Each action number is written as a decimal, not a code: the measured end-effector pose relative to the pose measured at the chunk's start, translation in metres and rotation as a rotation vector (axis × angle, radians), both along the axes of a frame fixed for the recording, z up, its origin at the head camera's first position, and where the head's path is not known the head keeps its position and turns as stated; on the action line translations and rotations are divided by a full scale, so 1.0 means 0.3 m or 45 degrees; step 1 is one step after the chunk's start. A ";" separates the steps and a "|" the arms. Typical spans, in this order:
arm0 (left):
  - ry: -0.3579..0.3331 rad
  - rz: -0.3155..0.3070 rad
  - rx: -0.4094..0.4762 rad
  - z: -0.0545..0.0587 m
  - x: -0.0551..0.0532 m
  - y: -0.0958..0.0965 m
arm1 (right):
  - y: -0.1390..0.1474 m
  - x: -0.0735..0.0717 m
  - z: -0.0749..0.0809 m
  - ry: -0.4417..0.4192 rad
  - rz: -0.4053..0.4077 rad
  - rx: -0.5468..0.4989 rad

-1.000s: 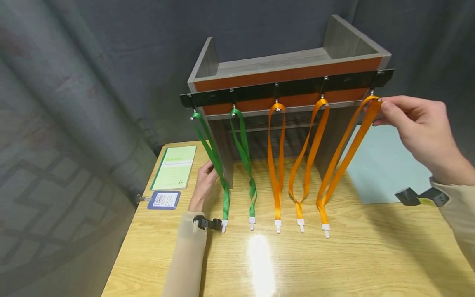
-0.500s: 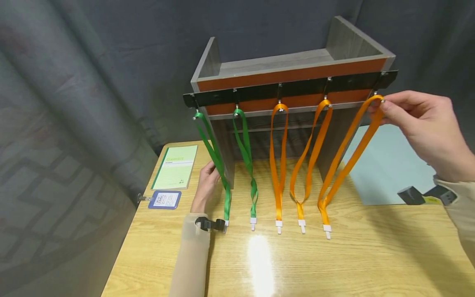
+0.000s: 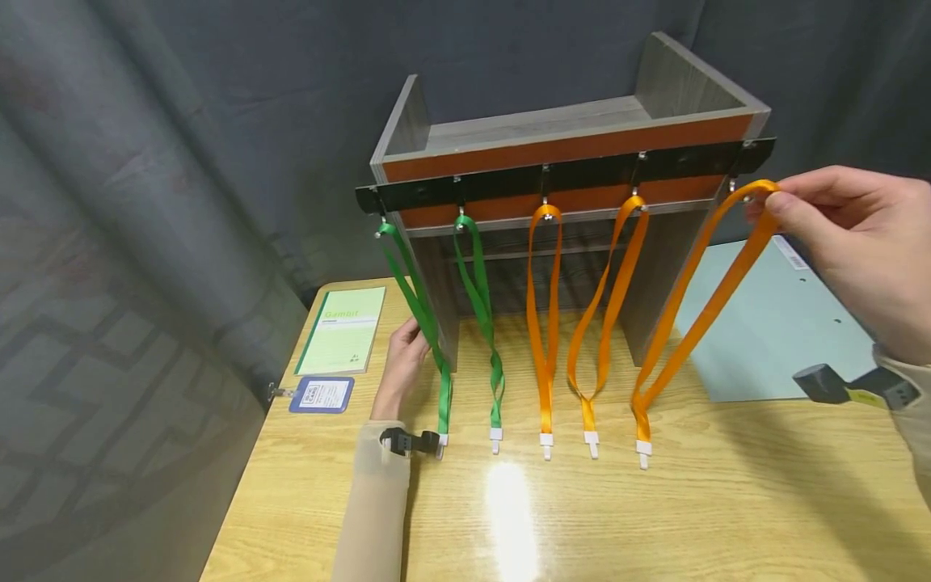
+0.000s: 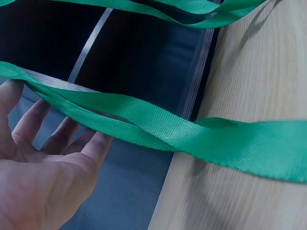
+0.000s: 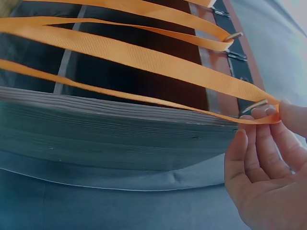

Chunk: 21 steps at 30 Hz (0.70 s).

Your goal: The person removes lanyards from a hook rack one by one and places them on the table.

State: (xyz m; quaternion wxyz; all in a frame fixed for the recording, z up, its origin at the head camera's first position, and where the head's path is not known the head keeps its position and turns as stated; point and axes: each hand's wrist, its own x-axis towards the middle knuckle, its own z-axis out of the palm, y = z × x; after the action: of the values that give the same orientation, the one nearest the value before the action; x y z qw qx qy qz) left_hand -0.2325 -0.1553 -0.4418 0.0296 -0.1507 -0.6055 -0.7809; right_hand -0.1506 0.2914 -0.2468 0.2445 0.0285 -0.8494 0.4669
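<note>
My right hand [image 3: 865, 242] pinches the top of the rightmost orange lanyard [image 3: 711, 311] between thumb and fingers, just right of its metal hook [image 3: 732, 186]. In the right wrist view the hook's end [image 5: 256, 105] shows inside the loop; I cannot tell if they touch. My left hand [image 3: 402, 364] is low at the left side panel of the grey wooden shelf [image 3: 436, 283], beside the leftmost green lanyard [image 3: 425, 311]. The left wrist view has its extended fingers [image 4: 62, 136] partly behind the green strap, apparently against the panel's edge.
A second green lanyard [image 3: 480, 291] and two orange lanyards [image 3: 534, 323] hang from a black hook rail [image 3: 589, 171]. Their white clips reach toward the wooden table [image 3: 582, 525]. On the left lie a green notebook [image 3: 338, 331] and a blue card holder [image 3: 322, 394]; a pale-blue folder [image 3: 756, 323] lies right.
My right hand has moved right, drawing the top of the rightmost orange lanyard outward along its hook. The left hand stays by the shelf's side.
</note>
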 end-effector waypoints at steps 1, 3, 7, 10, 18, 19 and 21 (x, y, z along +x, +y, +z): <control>-0.002 -0.001 0.003 0.000 0.000 -0.001 | 0.001 0.001 0.001 -0.001 -0.002 -0.003; -0.007 0.000 0.005 0.000 0.001 -0.002 | 0.005 0.002 0.007 0.003 0.005 -0.023; -0.004 0.004 -0.005 0.001 0.000 -0.002 | 0.023 -0.003 0.024 0.042 0.088 -0.145; -0.003 0.008 -0.018 0.003 0.000 -0.002 | 0.038 -0.010 0.033 0.148 0.243 -0.368; 0.000 0.006 -0.045 0.003 0.000 -0.001 | 0.061 -0.018 0.046 0.353 0.472 -0.684; 0.003 0.006 -0.048 0.002 -0.001 -0.001 | 0.065 -0.019 0.049 0.355 0.483 -0.704; 0.007 0.006 -0.050 0.000 -0.001 -0.001 | 0.071 -0.025 0.054 0.370 0.510 -0.744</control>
State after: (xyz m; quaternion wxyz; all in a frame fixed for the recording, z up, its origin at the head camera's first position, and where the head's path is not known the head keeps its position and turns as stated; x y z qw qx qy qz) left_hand -0.2329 -0.1556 -0.4417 0.0301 -0.1523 -0.6211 -0.7682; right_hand -0.1583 0.3127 -0.2305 0.2639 0.1890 -0.6147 0.7189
